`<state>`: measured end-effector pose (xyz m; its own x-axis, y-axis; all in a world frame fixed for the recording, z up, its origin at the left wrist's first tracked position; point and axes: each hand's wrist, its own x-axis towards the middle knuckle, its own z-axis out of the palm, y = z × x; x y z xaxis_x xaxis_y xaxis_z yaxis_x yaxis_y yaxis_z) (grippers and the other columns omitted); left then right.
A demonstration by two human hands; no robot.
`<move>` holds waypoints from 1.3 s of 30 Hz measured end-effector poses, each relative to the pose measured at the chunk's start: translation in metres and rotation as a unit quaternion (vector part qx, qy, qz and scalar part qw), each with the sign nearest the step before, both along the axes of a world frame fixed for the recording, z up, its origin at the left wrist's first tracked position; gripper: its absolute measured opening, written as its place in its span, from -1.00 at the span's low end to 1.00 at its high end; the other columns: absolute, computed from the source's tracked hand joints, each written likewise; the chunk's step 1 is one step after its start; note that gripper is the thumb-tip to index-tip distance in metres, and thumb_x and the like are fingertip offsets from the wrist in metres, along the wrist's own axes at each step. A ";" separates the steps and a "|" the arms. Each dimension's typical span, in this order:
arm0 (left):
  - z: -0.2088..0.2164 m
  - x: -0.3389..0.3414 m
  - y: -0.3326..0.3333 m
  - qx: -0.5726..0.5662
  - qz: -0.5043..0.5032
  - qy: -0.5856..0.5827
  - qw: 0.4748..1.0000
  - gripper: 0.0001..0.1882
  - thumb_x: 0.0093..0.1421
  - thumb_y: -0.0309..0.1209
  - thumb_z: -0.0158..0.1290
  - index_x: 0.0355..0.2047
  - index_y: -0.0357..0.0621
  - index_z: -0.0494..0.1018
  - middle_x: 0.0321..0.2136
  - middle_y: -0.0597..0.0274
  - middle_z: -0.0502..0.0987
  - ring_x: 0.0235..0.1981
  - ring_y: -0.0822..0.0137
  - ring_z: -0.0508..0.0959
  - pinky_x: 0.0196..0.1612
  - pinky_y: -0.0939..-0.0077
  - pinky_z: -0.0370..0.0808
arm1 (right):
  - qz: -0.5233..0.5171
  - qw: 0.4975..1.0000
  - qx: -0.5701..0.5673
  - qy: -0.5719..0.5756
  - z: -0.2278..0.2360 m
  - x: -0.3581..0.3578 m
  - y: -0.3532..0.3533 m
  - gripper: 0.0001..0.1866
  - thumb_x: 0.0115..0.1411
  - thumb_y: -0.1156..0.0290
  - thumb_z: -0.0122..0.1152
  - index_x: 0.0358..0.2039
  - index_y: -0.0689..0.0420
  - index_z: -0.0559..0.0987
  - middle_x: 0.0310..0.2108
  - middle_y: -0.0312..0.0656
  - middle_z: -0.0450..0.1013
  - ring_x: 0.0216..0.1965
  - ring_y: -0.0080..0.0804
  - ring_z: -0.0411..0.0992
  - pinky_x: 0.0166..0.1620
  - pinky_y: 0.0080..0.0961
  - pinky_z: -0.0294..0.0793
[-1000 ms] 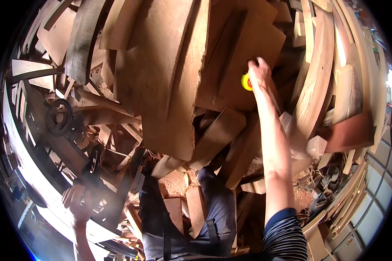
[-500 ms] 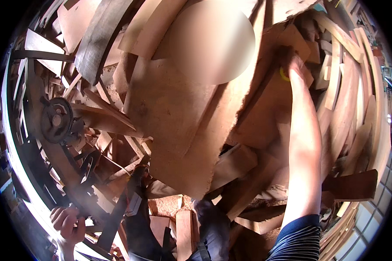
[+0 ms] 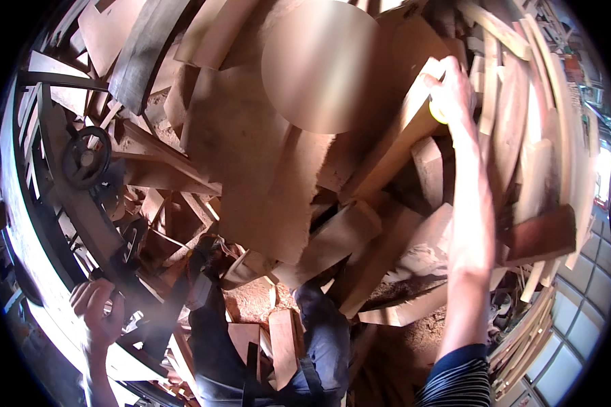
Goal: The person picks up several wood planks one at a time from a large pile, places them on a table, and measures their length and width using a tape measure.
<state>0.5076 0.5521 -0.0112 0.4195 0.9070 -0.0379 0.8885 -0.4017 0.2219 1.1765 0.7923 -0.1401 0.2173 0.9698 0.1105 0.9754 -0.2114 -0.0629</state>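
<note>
My right hand (image 3: 453,88) reaches out at the far right, its fingers closed round the upper end of a thick wooden plank (image 3: 394,146) that slants down to the left. A yellow band shows at that wrist. Beside the plank lies a large brown board (image 3: 251,169) with a rough, ragged edge, its upper part covered by a blurred round patch. At lower left my left hand (image 3: 96,308) is curled closed against the dark metal machine frame (image 3: 98,234). What its fingers grip is hidden.
Wood offcuts crowd round my legs (image 3: 271,346), with sawdust (image 3: 254,302) between them. A handwheel (image 3: 87,158) sits on the machine at left. Long curved planks (image 3: 506,115) are stacked at right, near a dark reddish board (image 3: 542,235) and a tiled floor (image 3: 567,325).
My right hand has come out of the shade into the light, holding the plank's end. The large board appears shifted up and left. My left hand stays by the machine frame.
</note>
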 end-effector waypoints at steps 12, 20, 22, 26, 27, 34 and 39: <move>0.002 0.000 -0.002 -0.047 0.012 -0.047 0.998 -0.85 0.00 -0.50 0.24 -0.39 -0.18 0.52 -0.43 0.13 0.59 -0.43 0.05 0.57 -0.27 0.14 0.46 | 0.026 0.977 0.209 0.038 0.067 -0.118 -0.182 -0.59 0.17 0.26 0.41 -0.03 0.09 0.49 0.05 -0.09 0.45 -0.23 -0.09 0.62 -0.25 -0.24 0.68; 0.029 0.085 0.020 -0.158 0.118 -0.172 0.965 -0.58 0.04 -0.45 0.30 -0.06 -0.32 0.57 -0.13 -0.08 0.65 -0.12 0.02 0.66 0.04 0.20 0.54 | 0.139 0.954 0.263 0.036 0.049 -0.185 -0.248 -0.69 0.16 0.38 0.37 -0.07 0.11 0.61 0.20 -0.06 0.42 -0.43 -0.50 0.56 -0.43 -0.52 0.65; 0.044 0.182 0.062 -0.242 -0.018 -0.322 0.915 -0.35 0.16 -0.44 0.27 0.25 -0.34 0.38 0.03 -0.08 0.60 0.12 0.13 0.57 0.15 0.28 0.51 | 0.139 0.962 0.233 0.039 0.048 -0.193 -0.274 -0.70 0.05 0.43 0.36 -0.16 0.08 0.61 0.24 -0.07 0.38 -0.46 -0.50 0.55 -0.48 -0.55 0.60; 0.033 0.362 0.109 -0.312 -0.083 -0.144 0.935 0.16 -0.01 0.08 0.40 0.33 -0.51 0.13 0.24 -0.44 0.33 0.29 -0.16 0.38 0.34 0.19 0.33 | 0.149 0.974 0.161 0.056 0.057 -0.217 -0.298 -0.61 -0.02 0.41 0.36 -0.11 0.02 0.60 0.16 -0.16 0.44 -0.42 -0.50 0.53 -0.39 -0.48 0.56; 0.028 0.386 0.100 -0.298 -0.102 -0.133 0.940 0.23 -0.04 0.09 0.41 0.38 -0.49 0.02 0.18 -0.45 0.39 0.25 -0.19 0.43 0.32 0.17 0.36 | 0.143 0.976 0.142 0.087 0.065 -0.226 -0.300 -0.62 -0.02 0.45 0.35 -0.12 0.04 0.60 0.11 -0.17 0.49 -0.41 -0.48 0.54 -0.37 -0.44 0.55; -0.027 0.420 0.077 -0.210 0.026 -0.091 0.973 -0.23 -0.19 -0.13 0.47 0.03 -0.14 0.45 -0.23 -0.13 0.66 -0.16 -0.04 0.68 -0.05 0.12 0.61 | -0.062 0.917 0.190 0.344 0.115 -0.240 -0.366 -0.76 0.19 0.47 0.29 -0.11 0.06 0.59 -0.02 -0.12 0.55 -0.32 -0.18 0.62 -0.35 -0.35 0.64; -0.019 0.418 0.030 -0.286 0.075 -0.104 0.950 -0.20 -0.17 -0.18 0.45 0.06 -0.37 0.46 -0.16 -0.17 0.65 -0.13 0.05 0.68 0.00 0.22 0.62 | -0.354 0.687 0.020 0.634 0.102 -0.260 -0.522 -0.65 0.21 0.40 0.38 0.00 0.17 0.60 -0.15 -0.12 0.63 -0.15 -0.38 0.61 -0.10 -0.46 0.61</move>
